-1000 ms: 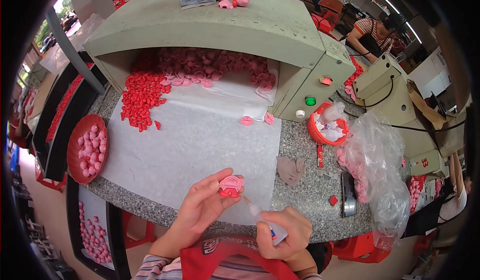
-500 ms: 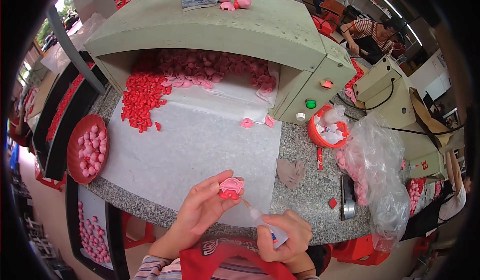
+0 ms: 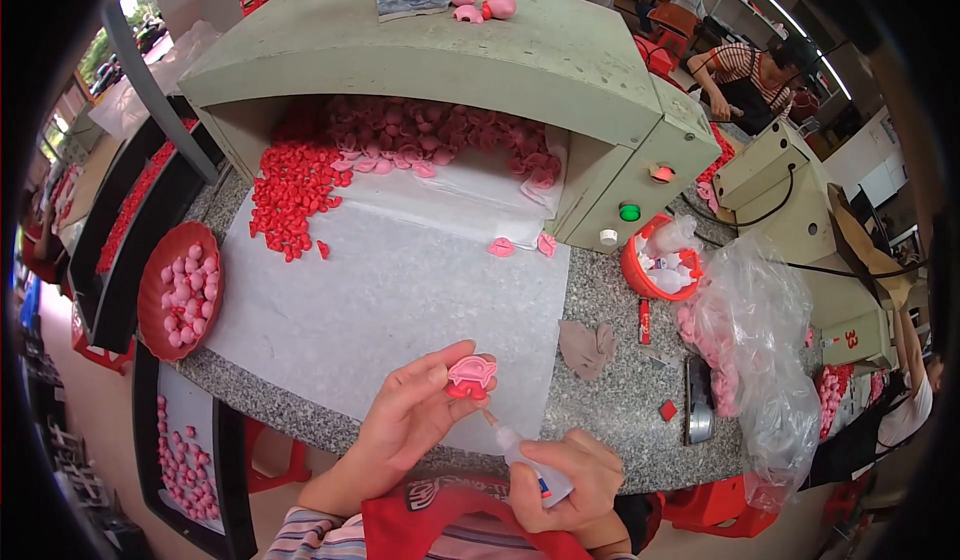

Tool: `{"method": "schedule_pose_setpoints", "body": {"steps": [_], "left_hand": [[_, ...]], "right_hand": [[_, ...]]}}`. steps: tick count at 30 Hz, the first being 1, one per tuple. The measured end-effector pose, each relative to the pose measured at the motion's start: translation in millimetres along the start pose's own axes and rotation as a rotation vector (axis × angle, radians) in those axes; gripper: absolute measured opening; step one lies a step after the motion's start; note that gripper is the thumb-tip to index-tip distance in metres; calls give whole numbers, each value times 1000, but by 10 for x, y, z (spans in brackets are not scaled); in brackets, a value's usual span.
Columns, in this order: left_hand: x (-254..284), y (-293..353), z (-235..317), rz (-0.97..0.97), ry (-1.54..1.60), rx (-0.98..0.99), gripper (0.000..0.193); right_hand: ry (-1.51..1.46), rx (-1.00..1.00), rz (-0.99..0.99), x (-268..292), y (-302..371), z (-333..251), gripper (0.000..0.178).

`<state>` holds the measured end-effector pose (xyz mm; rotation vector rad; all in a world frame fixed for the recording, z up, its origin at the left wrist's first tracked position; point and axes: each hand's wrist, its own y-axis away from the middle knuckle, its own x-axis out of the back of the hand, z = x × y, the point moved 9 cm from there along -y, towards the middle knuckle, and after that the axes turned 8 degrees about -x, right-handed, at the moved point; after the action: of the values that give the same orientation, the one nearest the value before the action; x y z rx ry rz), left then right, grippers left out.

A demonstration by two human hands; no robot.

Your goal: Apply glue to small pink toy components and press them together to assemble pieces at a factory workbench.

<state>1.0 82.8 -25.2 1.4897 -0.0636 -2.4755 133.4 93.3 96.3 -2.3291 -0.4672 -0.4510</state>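
Observation:
Between thumb and fingers, my left hand (image 3: 412,410) pinches a small pink and red plastic piece (image 3: 470,377), its hollow pink side facing up. My right hand (image 3: 572,475) is wrapped round a white squeeze bottle (image 3: 537,468), which looks like a glue bottle. The bottle's thin nozzle points up and left, close to the lower red edge of the piece; whether it touches cannot be made out. Both hands are above the near edge of a white sheet (image 3: 400,300) on the granite worktop.
A pale green tunnel-shaped machine (image 3: 420,60) holds heaped red pieces (image 3: 293,195) and pink pieces (image 3: 430,130). Left stands a red basket (image 3: 150,310) of pink balls. Rightward are a red bowl (image 3: 635,278) of white bottles, a grey cloth (image 3: 586,348), a phone (image 3: 697,400) and a plastic bag (image 3: 765,340).
The whole view has shifted slightly. Both hands keep their holds, and the bottle's nozzle stays close to the pink and red piece.

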Motion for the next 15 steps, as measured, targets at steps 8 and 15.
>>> {"method": "schedule_pose_setpoints", "body": {"steps": [8, 15], "left_hand": [[32, 7, -5, 34, -32, -5, 39], [5, 0, 1, -25, 21, 5, 38]], "right_hand": [[19, -2, -6, -20, 2, 5, 29], [6, -10, 8, 2, 0, 0, 30]]}}
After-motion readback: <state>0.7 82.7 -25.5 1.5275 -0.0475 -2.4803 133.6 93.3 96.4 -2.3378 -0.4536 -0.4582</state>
